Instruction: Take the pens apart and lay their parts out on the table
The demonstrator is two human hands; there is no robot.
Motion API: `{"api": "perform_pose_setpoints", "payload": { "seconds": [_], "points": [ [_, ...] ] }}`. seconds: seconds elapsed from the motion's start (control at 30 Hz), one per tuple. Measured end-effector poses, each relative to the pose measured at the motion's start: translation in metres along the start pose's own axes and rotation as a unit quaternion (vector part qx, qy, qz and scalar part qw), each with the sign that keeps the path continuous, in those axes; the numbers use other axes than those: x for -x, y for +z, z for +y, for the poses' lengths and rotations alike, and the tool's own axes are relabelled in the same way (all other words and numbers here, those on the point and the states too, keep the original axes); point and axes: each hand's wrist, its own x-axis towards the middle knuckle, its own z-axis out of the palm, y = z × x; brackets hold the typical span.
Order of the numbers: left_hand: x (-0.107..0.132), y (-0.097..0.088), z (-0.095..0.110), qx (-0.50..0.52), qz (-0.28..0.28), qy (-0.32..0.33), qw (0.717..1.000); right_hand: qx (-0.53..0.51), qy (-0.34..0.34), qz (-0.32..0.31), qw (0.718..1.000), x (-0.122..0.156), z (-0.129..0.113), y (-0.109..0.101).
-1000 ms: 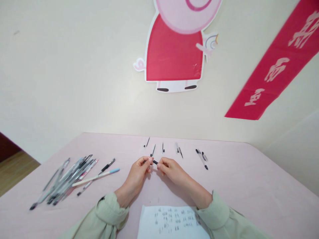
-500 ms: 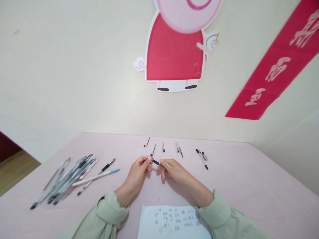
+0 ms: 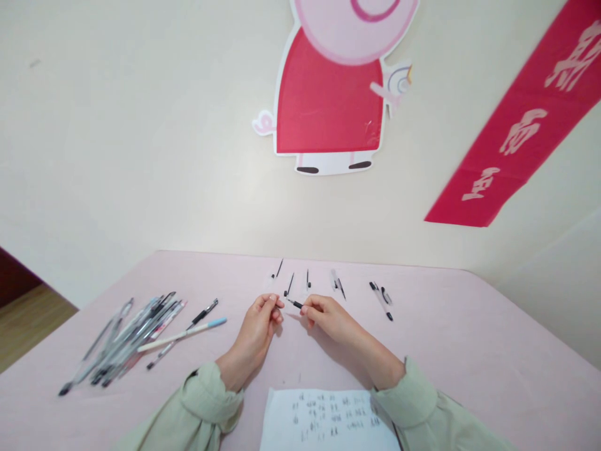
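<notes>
My left hand (image 3: 259, 321) and my right hand (image 3: 329, 317) rest on the pink table (image 3: 469, 351), a small gap between them. The right hand's fingers pinch a short black pen part (image 3: 295, 304), whose tip points left toward the left hand. The left hand's fingertips are pressed together near that tip; whether they hold a clear piece I cannot make out. Just beyond the hands lies a row of small pen parts (image 3: 289, 284), some black and some clear, ending at the right with a black-capped pen (image 3: 380, 299).
A pile of several pens (image 3: 123, 338) lies at the left, with a white-and-blue pen (image 3: 182, 335) and a black pen (image 3: 203, 311) beside it. A handwritten paper sheet (image 3: 323, 419) sits at the near edge. The wall behind carries a pink cartoon cutout (image 3: 328, 94) and a red banner (image 3: 516, 131).
The two hands, joined on the pen part a second ago, have drawn apart. The black part has stayed with my right hand and moved slightly away from the left.
</notes>
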Motion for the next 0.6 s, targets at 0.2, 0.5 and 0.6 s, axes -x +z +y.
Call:
{"api": "perform_pose_setpoints", "payload": {
  "seconds": [0.2,0.5,0.6],
  "points": [
    [0.003,0.0,0.0,-0.045,-0.059,-0.016,0.997,-0.019,-0.011,0.008,1.0,0.0,0.003,0.006],
    [0.001,0.0,0.007,-0.052,0.01,0.027,0.998,0.084,0.007,-0.063,0.994,0.002,0.0,-0.017],
    [0.0,-0.002,0.008,-0.047,0.043,0.046,0.997,0.177,0.065,-0.077,0.979,0.003,-0.001,-0.052]
  ]
}}
